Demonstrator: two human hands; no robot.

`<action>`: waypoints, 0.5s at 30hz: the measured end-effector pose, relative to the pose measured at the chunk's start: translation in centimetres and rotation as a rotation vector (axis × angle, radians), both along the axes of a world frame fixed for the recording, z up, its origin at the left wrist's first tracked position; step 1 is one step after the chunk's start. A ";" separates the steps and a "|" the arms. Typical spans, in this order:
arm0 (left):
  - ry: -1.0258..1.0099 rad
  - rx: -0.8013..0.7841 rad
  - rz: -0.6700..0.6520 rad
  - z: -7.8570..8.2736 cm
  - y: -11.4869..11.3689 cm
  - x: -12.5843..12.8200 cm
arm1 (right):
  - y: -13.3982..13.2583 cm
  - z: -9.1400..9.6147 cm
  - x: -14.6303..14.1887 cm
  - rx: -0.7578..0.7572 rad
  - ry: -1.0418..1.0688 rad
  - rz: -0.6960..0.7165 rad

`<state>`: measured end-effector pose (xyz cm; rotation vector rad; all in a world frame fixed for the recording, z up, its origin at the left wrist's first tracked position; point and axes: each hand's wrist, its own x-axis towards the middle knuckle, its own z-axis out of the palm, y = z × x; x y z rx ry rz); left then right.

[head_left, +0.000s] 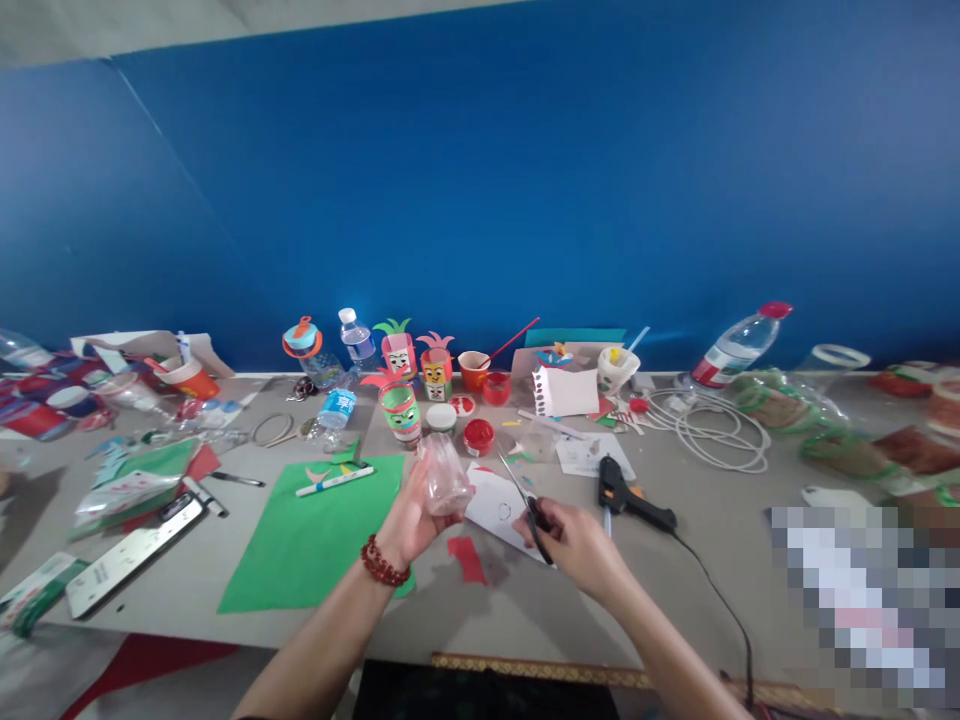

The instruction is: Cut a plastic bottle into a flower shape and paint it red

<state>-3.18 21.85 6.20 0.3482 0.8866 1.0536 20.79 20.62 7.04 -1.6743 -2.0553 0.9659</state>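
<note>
Bench (555,625): green sheet (300,545) left, white paper (489,508) centre. Left hand (411,512) fingers part-open, curled round clear plastic cup (445,472), centre. Right hand (577,548) fingers closed on scissors (533,513), right of cup. Glue gun (616,488) farther right. Red scrap (469,560) nearer than cup.

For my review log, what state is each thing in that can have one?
Clear plastic container: tilted, in the left hand.
Black-handled metal scissors: in the right hand, blade opening unclear.
Large green sheet: lying flat.
Round red paint jar: open.
Clear white-capped plastic bottle: upright, closed.
Clear red-capped plastic bottle: leaning, closed.
Black glue gun: lying down.
</note>
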 end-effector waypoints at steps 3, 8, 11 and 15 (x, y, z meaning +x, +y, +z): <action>0.150 0.139 0.054 -0.9 0.1 -0.3 | -0.1 -0.7 0.2 -0.010 0.019 -0.004; 0.764 0.633 0.175 -3.7 1.0 -2.1 | -0.6 -1.7 0.6 0.003 0.013 0.018; 0.988 0.711 0.070 -5.7 1.8 -3.2 | -0.9 -2.4 1.1 0.027 -0.006 0.007; 1.087 0.779 -0.006 -7.6 2.1 -3.6 | 0.0 -2.9 2.3 0.145 -0.082 -0.125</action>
